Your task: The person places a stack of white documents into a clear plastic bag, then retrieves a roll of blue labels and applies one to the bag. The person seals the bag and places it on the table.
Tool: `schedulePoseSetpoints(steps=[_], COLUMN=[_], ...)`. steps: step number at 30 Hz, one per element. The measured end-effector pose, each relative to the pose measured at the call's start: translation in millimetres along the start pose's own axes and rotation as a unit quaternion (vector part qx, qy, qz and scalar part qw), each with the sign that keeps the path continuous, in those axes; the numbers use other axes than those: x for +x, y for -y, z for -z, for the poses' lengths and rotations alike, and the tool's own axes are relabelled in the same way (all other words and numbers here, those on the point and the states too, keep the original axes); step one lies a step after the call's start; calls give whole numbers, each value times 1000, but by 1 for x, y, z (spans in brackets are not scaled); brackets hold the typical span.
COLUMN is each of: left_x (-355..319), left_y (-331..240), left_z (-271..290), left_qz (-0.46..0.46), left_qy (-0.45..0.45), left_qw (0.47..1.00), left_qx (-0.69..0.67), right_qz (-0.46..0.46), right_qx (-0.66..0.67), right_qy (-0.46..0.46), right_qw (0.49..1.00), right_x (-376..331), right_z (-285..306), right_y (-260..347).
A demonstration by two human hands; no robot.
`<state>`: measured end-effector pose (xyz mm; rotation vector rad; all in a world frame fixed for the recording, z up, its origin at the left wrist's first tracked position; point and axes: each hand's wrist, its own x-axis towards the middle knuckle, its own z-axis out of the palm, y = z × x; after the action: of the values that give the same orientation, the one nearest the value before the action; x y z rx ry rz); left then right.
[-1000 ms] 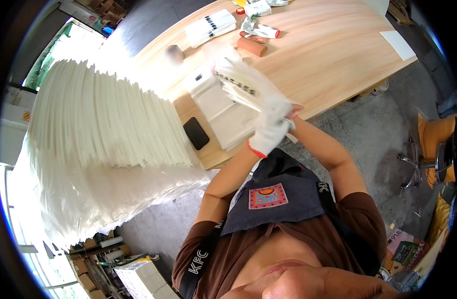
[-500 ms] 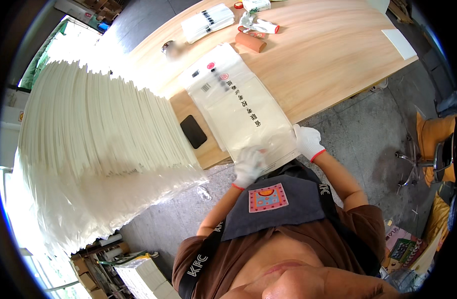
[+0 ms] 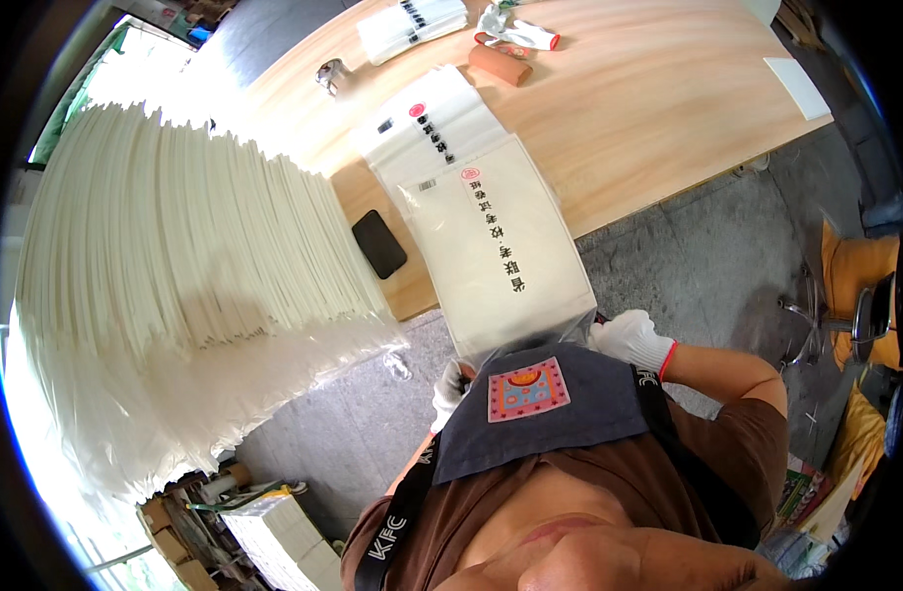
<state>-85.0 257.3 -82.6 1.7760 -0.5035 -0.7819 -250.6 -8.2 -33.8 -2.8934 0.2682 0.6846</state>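
Observation:
A clear plastic bag (image 3: 461, 261) filled with cream paper and printed with dark characters lies on the table, its near end reaching over the edge to my apron. My right hand (image 3: 632, 340), in a white glove with a red cuff, is closed at the bag's near right corner. Low at the near left corner is my gloved left hand (image 3: 448, 394), curled in against the bag, with its fingertips mostly hidden. Beneath the filled bag's far end lies a pile of flat printed plastic bags (image 3: 456, 98).
On the left rises a tall stack of filled bags (image 3: 175, 246), beside a black phone (image 3: 379, 244). Farther back are a metal cup-like object (image 3: 331, 76), another bag pile (image 3: 397, 34), a brown roll (image 3: 501, 66) and spare gloves (image 3: 520, 32). A yellow-draped chair (image 3: 855, 286) stands right.
The filled bag has slid toward me, uncovering more of the pile under it. My left hand has moved from its top down to the near left corner; my right hand has come nearer my body.

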Motion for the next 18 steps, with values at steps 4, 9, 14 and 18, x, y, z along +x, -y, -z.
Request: schedulePoseSetpoints(steps=[4,9,14,18], left_x=[62,31,55,103], left_y=[-15,65,94,92], left_z=[-10,9,20,8], left_qz=[-213,-22,-1,212], left_qy=[-178,-9,-121,52], left_qw=[952,951,991,970], left_qx=[130,308,-62,-105], right_qz=[34,-17,-154,-163], right_qx=[-83,60,556,683], right_qy=[-178,32,-133,-125], right_qw=[980,998,806,701], right_x=[29,4,33,84], right_z=[13,10,-32,-60], right_y=[-22,-18,-74,-73])
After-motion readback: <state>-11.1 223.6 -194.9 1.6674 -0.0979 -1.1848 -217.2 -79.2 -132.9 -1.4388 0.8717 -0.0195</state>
